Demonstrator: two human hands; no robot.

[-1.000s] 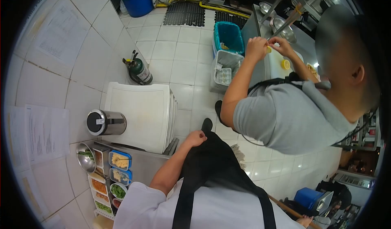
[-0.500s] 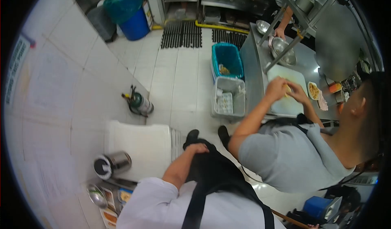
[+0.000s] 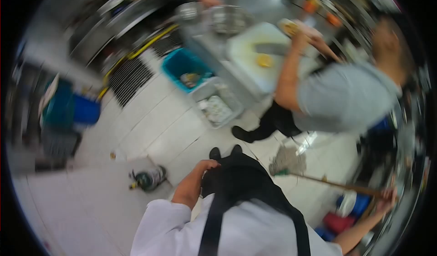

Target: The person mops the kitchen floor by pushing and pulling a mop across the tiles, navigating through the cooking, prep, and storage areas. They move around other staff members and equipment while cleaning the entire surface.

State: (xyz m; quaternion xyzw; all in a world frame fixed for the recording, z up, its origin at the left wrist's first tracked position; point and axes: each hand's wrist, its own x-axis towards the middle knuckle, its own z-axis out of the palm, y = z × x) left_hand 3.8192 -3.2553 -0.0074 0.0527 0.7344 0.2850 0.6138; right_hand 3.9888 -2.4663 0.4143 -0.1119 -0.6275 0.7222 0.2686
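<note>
My right hand (image 3: pixel 387 200), out at the far right, is closed round the wooden handle of a mop (image 3: pixel 337 184). The handle slants down to the left, where the grey mop head (image 3: pixel 287 160) lies on the white tiled floor. My left hand (image 3: pixel 210 164) is at the front of my black apron (image 3: pixel 236 176), touching or very near it. Blur and the small size hide how its fingers are set.
A co-worker in a grey shirt (image 3: pixel 346 96) stands at the counter by a white cutting board (image 3: pixel 248 76) with a knife (image 3: pixel 273 49). A teal-lined bin (image 3: pixel 175 67), a grey crate (image 3: pixel 234 106) and a fire extinguisher (image 3: pixel 150 178) are on the floor.
My view has turned to the right, bringing the mop head and my right hand into sight. The co-worker's hands have moved off the board toward a dish of food.
</note>
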